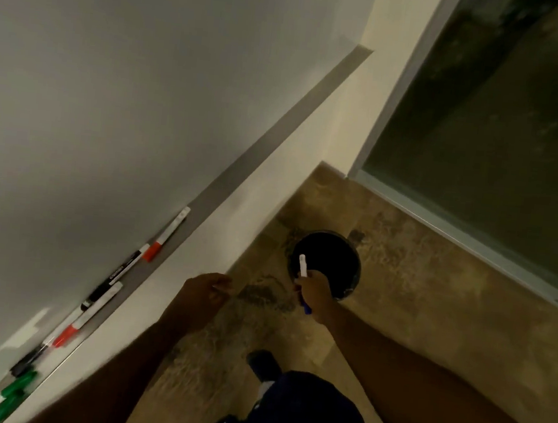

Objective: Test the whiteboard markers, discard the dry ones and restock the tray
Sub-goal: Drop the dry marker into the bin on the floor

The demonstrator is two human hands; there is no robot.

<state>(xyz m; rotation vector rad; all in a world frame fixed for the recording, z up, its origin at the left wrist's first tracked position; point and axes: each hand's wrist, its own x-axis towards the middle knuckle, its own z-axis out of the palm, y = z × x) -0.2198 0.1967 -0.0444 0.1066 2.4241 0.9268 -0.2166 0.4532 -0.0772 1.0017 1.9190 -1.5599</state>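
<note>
My right hand (313,296) grips a white marker with a blue cap (303,265), held over the open mouth of a round black bin (338,255) on the floor. The blue cap sticks out below my fist. My left hand (205,293) hovers left of it, near the wall below the tray, fingers loosely curled; whether it holds anything is blurred. The grey tray (203,200) runs along the bottom of the whiteboard (111,90). On it lie several markers: a red-capped one (166,235), a black one (115,278), another red one (74,326) and green ones (12,390).
A cream wall strip (273,190) runs under the tray down to the brown mottled floor (417,294). A dark glass panel in a pale frame (486,129) stands at the right. My leg in dark trousers and my shoe (263,364) are near the bin.
</note>
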